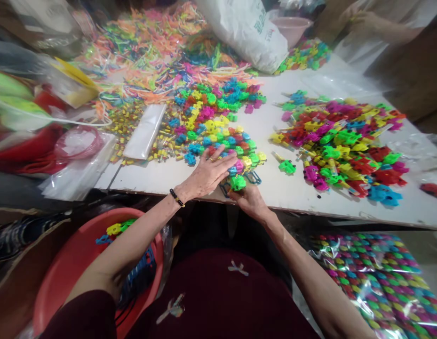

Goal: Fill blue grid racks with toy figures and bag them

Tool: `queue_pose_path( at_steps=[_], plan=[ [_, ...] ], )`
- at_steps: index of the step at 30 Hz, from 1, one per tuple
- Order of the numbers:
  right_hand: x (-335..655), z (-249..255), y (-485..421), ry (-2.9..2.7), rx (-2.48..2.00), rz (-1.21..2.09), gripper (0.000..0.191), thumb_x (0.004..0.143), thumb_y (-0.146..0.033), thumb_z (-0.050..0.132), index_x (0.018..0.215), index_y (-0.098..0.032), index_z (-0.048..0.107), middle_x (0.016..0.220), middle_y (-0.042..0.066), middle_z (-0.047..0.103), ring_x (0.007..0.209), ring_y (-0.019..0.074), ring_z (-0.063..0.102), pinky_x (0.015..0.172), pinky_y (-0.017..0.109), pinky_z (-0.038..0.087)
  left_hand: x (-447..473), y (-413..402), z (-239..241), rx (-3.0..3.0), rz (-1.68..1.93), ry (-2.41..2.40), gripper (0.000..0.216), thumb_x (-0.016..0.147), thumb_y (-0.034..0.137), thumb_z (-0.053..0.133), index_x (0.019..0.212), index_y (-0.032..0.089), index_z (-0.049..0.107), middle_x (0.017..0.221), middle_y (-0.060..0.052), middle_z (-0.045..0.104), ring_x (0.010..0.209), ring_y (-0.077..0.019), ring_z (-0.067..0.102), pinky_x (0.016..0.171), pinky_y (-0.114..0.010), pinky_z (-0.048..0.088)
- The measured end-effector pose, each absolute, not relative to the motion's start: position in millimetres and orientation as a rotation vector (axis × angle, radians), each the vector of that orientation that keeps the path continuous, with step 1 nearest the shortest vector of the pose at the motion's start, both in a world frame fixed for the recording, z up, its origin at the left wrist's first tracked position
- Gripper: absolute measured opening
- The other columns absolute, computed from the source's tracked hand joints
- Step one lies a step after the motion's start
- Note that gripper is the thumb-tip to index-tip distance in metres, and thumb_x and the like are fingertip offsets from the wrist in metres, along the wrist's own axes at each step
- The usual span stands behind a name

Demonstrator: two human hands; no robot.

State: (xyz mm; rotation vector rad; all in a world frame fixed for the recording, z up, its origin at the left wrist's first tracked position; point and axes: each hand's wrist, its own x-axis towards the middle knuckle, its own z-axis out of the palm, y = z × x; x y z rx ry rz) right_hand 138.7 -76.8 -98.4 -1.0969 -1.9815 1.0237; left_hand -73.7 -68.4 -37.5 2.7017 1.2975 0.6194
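Observation:
My left hand, with a dark beaded bracelet at the wrist, lies with fingers stretched out over a tight block of small colourful plastic toys near the table's front edge. At the block's near end my right hand is closed around a green plastic toy. Its fingertips are hidden under the toy. Blue plastic frame-like pieces stick out beside the right hand. A loose green toy with a clear and yellow part lies to the right of the block.
A large heap of assembled toys covers the table's right side. Yellow-red small parts, a stack of clear bags and tangled bright cords lie left and behind. A red tub stands below left; packed toys lie below right.

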Motion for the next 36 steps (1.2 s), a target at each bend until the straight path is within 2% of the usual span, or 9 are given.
queue_pose_path(
  at_steps=[9,13,17,19,23,25,27,31,36],
  plan=[
    [133,-88,-68,-2.222,-0.942,0.940,0.011,0.081,-0.019,0.056,0.074,-0.021,0.049,0.072,0.001,0.056,0.070,0.0164,0.049,0.066,0.028,0.038,-73,-69,-31,2.739,0.537,1.322,0.050,0.107,0.025,0.033,0.157,0.023,0.038,0.164,-0.007,0.039,0.159,-0.0294,0.013,0.124,-0.061,0.013],
    [135,-91,-71,-2.166,-0.951,1.012,0.004,0.082,-0.020,0.057,0.078,-0.020,0.055,0.073,0.001,0.059,0.068,0.0155,0.050,0.065,0.027,0.039,-61,-82,-19,2.751,0.559,1.330,0.053,0.107,0.029,0.037,0.159,0.021,0.035,0.166,-0.007,0.033,0.160,-0.0317,0.005,0.124,-0.064,0.010],
    [160,-85,-64,-2.162,-0.932,1.154,0.007,0.087,-0.024,0.057,0.088,-0.019,0.062,0.077,0.000,0.065,0.069,0.0155,0.055,0.065,0.026,0.044,-49,-92,-17,2.788,0.572,1.268,0.049,0.107,0.030,0.039,0.155,0.022,0.042,0.165,-0.005,0.036,0.160,-0.0313,0.007,0.126,-0.064,0.004],
    [184,-77,-47,-2.135,-1.107,0.965,0.011,0.089,-0.023,0.055,0.090,-0.019,0.065,0.081,0.002,0.068,0.073,0.0169,0.059,0.069,0.027,0.045,-47,-93,-21,2.791,0.585,1.258,0.046,0.107,0.030,0.039,0.152,0.022,0.047,0.164,-0.005,0.038,0.160,-0.0310,0.008,0.126,-0.064,0.004],
    [226,-59,9,-2.010,-1.790,0.246,0.018,0.091,-0.016,0.052,0.097,-0.016,0.069,0.099,0.014,0.071,0.087,0.0232,0.063,0.075,0.032,0.043,-47,-89,-27,2.781,0.616,1.264,0.044,0.108,0.030,0.039,0.148,0.020,0.053,0.164,-0.006,0.039,0.160,-0.0315,0.008,0.126,-0.065,0.007],
    [234,-53,34,-2.069,-1.992,0.117,0.020,0.090,-0.015,0.055,0.101,-0.014,0.071,0.108,0.019,0.070,0.092,0.0259,0.063,0.076,0.033,0.042,-47,-89,-29,2.782,0.624,1.273,0.043,0.108,0.031,0.039,0.147,0.020,0.054,0.163,-0.007,0.040,0.160,-0.0319,0.007,0.125,-0.065,0.007],
    [235,-50,45,-2.184,-2.042,0.133,0.018,0.089,-0.015,0.058,0.098,-0.013,0.073,0.105,0.020,0.071,0.091,0.0265,0.063,0.074,0.033,0.041,-48,-89,-29,2.781,0.625,1.280,0.044,0.107,0.031,0.039,0.147,0.020,0.054,0.163,-0.007,0.040,0.160,-0.0321,0.007,0.126,-0.065,0.007],
    [238,-58,26,-2.369,-1.676,0.182,0.023,0.088,-0.014,0.055,0.100,-0.019,0.074,0.108,0.013,0.073,0.093,0.0244,0.065,0.071,0.030,0.042,-49,-90,-30,2.774,0.602,1.276,0.047,0.107,0.032,0.040,0.152,0.022,0.048,0.163,-0.006,0.040,0.160,-0.0320,0.007,0.126,-0.064,0.008],
    [275,-80,-21,-2.397,-1.101,0.448,0.033,0.089,-0.011,0.045,0.102,-0.022,0.073,0.121,0.009,0.073,0.108,0.0221,0.066,0.089,0.034,0.050,-47,-91,-24,2.773,0.573,1.291,0.050,0.107,0.033,0.040,0.156,0.023,0.042,0.164,-0.006,0.038,0.159,-0.0328,0.007,0.126,-0.063,0.006]
  ],
)
